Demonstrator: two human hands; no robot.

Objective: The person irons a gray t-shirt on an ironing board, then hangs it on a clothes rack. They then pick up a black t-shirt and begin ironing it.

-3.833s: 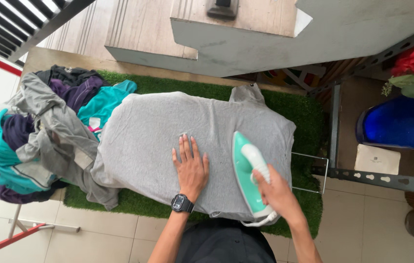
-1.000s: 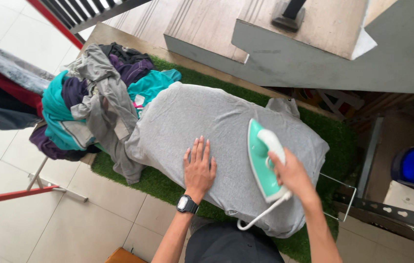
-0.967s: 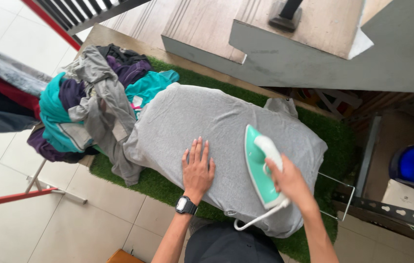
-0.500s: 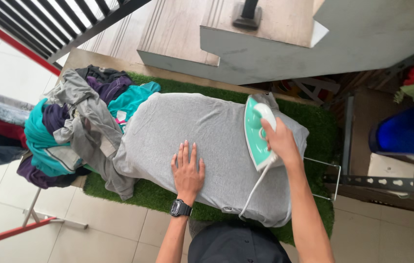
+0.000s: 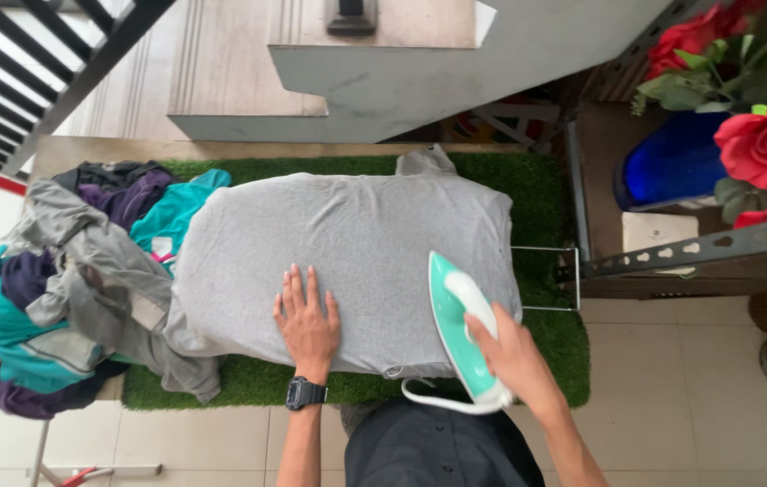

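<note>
Green turf (image 5: 546, 194) under smooth grey shirt (image 5: 347, 234)

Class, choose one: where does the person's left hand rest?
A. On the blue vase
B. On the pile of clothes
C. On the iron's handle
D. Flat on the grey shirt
D: the left hand lies flat, fingers spread, on the grey shirt, while the right hand grips the iron.

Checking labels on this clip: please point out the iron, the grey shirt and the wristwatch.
iron (image 5: 452, 317): head view, on its teal body beside the white handle.
grey shirt (image 5: 347, 225): head view, middle of the spread fabric.
wristwatch (image 5: 305, 393): head view, on its black face, left wrist.
</note>
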